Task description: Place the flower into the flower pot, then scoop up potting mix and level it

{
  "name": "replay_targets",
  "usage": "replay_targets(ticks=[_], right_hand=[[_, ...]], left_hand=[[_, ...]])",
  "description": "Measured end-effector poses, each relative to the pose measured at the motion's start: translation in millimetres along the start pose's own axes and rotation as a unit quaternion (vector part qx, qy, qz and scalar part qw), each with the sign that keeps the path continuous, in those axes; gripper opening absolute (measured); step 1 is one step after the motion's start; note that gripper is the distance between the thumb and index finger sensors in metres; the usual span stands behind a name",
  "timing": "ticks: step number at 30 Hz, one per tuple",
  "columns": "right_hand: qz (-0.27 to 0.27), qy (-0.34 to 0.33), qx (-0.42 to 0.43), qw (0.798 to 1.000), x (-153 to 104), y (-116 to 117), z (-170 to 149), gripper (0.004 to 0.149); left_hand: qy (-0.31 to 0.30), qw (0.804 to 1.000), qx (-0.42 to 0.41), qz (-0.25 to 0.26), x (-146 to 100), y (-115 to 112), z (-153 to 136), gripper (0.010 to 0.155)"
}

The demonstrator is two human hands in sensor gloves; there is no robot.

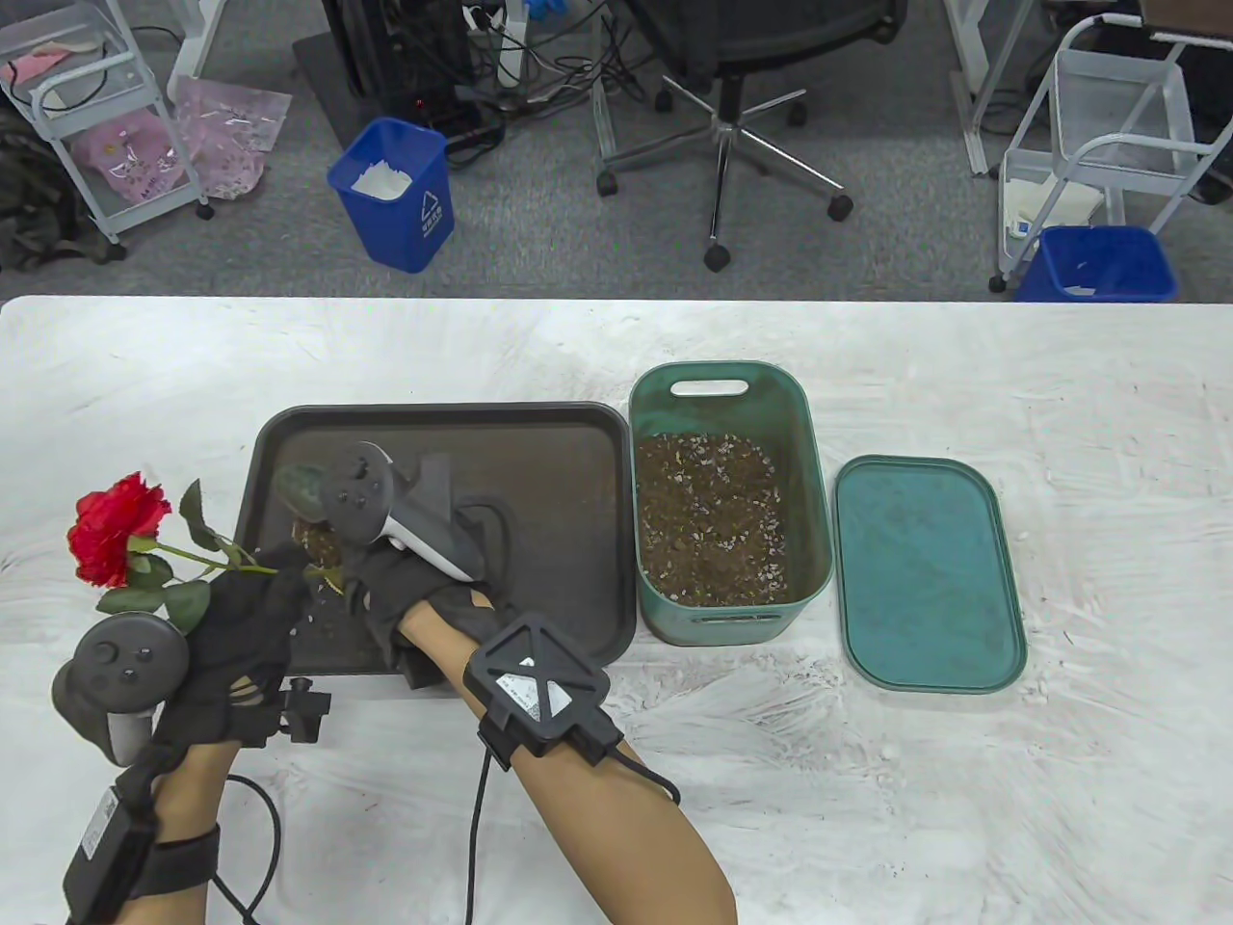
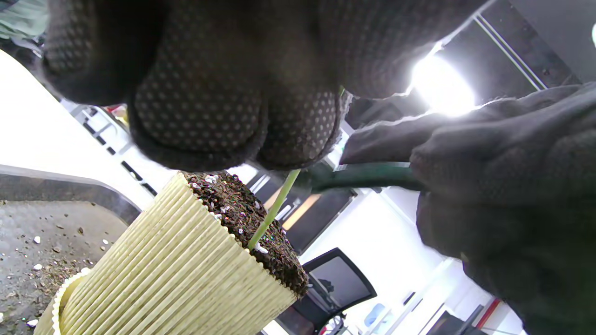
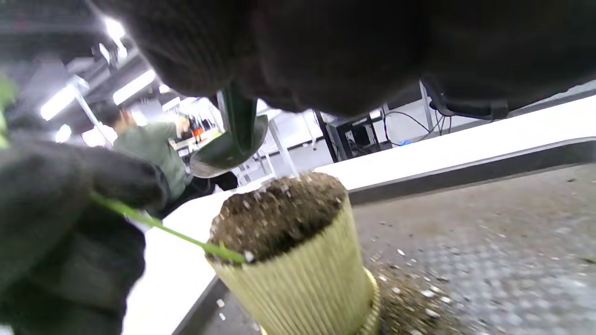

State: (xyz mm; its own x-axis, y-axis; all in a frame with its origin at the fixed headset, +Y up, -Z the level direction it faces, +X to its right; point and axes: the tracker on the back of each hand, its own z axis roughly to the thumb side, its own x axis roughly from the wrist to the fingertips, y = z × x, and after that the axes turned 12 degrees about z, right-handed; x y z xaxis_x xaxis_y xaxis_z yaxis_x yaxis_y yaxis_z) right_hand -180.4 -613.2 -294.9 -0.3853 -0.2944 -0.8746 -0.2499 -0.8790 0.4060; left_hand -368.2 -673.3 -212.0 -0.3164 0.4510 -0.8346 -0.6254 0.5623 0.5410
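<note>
Gripping the flower (image 1: 120,528) stem, the left hand (image 1: 246,626) leaned it from the pot (image 3: 298,260) while the right hand (image 1: 424,588) held the scoop (image 3: 230,149) above the soil.

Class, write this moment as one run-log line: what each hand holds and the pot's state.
left hand: pinches rose stem | right hand: grips green scoop over pot | flower pot: on tray, filled with mix, stem leaning

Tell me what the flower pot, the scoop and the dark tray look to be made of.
Flower pot: pale yellow with fine vertical ribs and a matte look, probably moulded plastic, though it could be pleated paper.
Scoop: dark green, smooth with a slight sheen on the bowl; likely plastic, possibly painted metal.
Dark tray: matte dark grey-brown with rounded corners and a raised rim, seemingly plastic, dusted with potting mix.
</note>
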Motion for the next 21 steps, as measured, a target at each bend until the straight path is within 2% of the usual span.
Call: replay_targets(ticks=[2, 3, 7, 10, 12, 15, 18, 21], right_hand=[[0.025, 0.013, -0.055, 0.998, 1, 3, 1, 0.053], [-0.002, 0.000, -0.049, 0.999, 0, 3, 2, 0.053], [-0.034, -0.051, -0.031, 0.998, -4, 3, 3, 0.052], [0.003, -0.034, -0.100, 0.994, -5, 10, 3, 0.052], [-0.033, -0.056, -0.107, 0.992, -9, 9, 3, 0.052], [-0.046, -0.101, -0.095, 0.989, -13, 11, 3, 0.051], [-0.008, -0.093, -0.164, 0.982, -13, 17, 3, 0.052], [-0.050, -0.124, -0.188, 0.973, -18, 14, 4, 0.051]], left_hand=[[0.001, 1.000, 0.000, 0.000, 0, 0, 0, 0.046], [0.001, 1.000, 0.000, 0.000, 0, 0, 0, 0.047], [0.003, 1.000, -0.002, 0.000, 1, 0, -1, 0.047], [0.005, 1.000, -0.001, 0.001, 1, 1, -1, 0.047], [0.005, 1.000, -0.001, 0.001, 1, 1, -1, 0.046], [0.005, 1.000, -0.001, 0.002, 1, 2, -1, 0.047], [0.005, 1.000, 0.000, 0.002, 1, 2, -1, 0.047], [0.004, 1.000, 0.000, 0.001, 1, 2, -1, 0.047]])
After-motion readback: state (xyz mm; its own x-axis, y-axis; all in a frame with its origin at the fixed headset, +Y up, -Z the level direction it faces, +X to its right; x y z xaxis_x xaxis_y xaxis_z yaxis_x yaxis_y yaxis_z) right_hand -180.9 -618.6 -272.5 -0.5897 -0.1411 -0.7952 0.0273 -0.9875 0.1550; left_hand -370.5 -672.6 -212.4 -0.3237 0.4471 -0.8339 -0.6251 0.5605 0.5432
